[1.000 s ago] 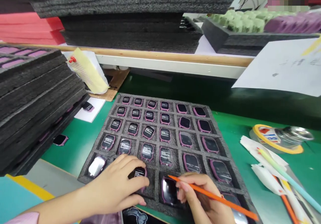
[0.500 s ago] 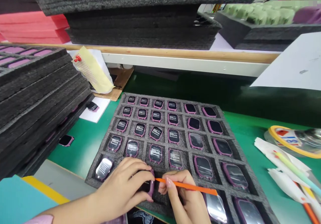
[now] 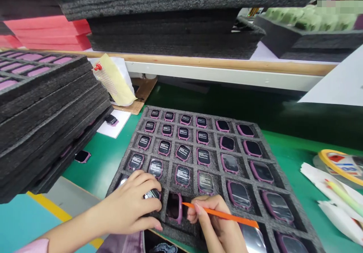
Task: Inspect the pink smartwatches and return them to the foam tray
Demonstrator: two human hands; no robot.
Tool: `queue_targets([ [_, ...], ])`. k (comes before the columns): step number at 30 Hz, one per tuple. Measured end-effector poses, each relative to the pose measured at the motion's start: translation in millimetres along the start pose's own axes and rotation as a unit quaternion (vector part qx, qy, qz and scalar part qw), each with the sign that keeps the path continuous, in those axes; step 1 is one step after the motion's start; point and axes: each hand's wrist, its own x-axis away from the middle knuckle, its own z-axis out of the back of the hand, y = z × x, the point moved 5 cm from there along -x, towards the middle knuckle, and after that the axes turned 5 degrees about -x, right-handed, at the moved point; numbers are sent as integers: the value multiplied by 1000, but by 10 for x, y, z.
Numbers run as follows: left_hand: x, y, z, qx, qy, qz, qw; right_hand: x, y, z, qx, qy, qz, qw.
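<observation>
A dark foam tray (image 3: 272,158) on the green bench holds rows of pink-framed smartwatch bodies, many with lit text screens. My left hand (image 3: 133,207) curls over one watch body (image 3: 151,194) in the near row, fingers closed round it. My right hand (image 3: 215,222) pinches an orange stick (image 3: 221,215). The stick's tip points at a pink watch body (image 3: 175,207) standing tilted on edge in the neighbouring pocket.
A tall stack of dark foam trays (image 3: 42,113) stands at the left, with loose watch bodies (image 3: 82,156) beside it. More foam stacks (image 3: 170,30) fill the shelf above. A tape roll (image 3: 340,166), paper strips and pens lie at the right.
My view has shifted leftwards. The right hand moved from the pocket further right over to the tilted watch, and the left hand shifted onto its watch body one pocket to the left.
</observation>
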Motion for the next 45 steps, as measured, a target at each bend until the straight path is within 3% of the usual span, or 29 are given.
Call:
queue_targets([
  [5,122,-105,63,48,-4,15,999,-45,-48,6,-9,13,16,1000],
  [11,156,-201,49,73,35,32,996,-83,-52,-406,-8,-49,0,999],
  [15,176,-217,45,63,79,14,995,-116,-13,-543,6,-72,12,997],
  [19,199,-219,15,61,94,21,993,-136,-20,-548,42,-105,61,992],
  [25,203,-282,-28,148,82,93,981,-135,-67,-545,63,-116,98,986],
  [33,203,-272,-49,150,86,104,979,-124,-75,-562,64,-125,104,985],
  [40,331,-309,55,9,103,103,989,-143,-94,-516,66,-106,123,985],
  [45,533,-369,152,-48,81,55,994,-139,-215,-499,67,-78,152,983],
])
